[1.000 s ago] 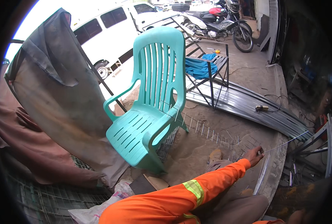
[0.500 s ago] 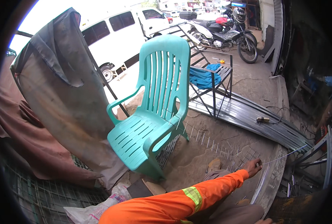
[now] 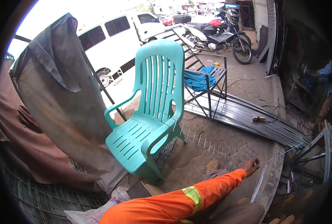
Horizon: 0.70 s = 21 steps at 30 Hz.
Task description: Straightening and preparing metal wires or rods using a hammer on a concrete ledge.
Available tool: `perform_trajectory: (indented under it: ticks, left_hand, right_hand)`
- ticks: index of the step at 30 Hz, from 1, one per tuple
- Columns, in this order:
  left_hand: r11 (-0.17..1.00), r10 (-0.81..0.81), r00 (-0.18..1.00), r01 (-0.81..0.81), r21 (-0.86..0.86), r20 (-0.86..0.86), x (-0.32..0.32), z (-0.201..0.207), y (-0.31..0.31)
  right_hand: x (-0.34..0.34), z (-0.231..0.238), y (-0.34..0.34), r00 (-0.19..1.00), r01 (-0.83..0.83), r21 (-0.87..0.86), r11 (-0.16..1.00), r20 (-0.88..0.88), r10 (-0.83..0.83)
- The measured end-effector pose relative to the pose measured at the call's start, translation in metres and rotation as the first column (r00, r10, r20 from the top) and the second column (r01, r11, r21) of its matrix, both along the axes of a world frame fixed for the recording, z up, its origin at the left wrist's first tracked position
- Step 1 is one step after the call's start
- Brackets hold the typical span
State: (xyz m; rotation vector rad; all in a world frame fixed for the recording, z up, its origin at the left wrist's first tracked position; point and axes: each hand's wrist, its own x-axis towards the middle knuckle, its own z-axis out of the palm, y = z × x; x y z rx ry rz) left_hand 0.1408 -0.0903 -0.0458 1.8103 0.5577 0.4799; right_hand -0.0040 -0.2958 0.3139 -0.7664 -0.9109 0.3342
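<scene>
My left hand [image 3: 251, 167], at the end of an orange sleeve with a reflective band, is closed, its fingers pinching a thin metal wire [image 3: 282, 154]. The wire runs from the fingers up to the right, towards a metal frame. Beneath and beside this hand lies a wire grid [image 3: 248, 154] on the ground, with more thin rods [image 3: 261, 183] close by. Only the fingers of my right hand [image 3: 285, 220] show at the lower edge; they look spread with nothing visible in them.
A green plastic chair [image 3: 151, 130] stands left of my arm. Long metal channels [image 3: 244, 115] lie behind, near a black metal frame [image 3: 211, 89] with blue cloth. At right is a grey metal frame [image 3: 326, 153]. Beyond are motorcycles [image 3: 218, 37] and a white van [image 3: 117, 33].
The view has shifted slightly. My left hand keeps hold of the wire, which bows a little more. More of my right hand's fingers have come into sight at the lower edge.
</scene>
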Motion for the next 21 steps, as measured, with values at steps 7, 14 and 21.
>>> perform_trajectory:
  ticks: [7,14,21]
  left_hand:
    - [0.998,0.056,0.996,-0.057,-0.013,-0.073,-0.017,-0.003,0.02]
    - [1.0,0.028,0.996,-0.029,-0.01,-0.087,-0.017,0.004,0.02]
    - [0.998,0.057,0.997,-0.057,0.001,-0.057,-0.016,-0.001,0.02]
  right_hand:
    - [0.014,-0.002,0.019,0.996,-0.088,0.052,0.995,0.028,0.086]
    - [0.019,-0.002,0.027,0.988,-0.137,0.079,0.987,0.084,0.131]
    - [0.028,-0.005,0.035,0.971,-0.206,0.099,0.973,0.143,0.191]
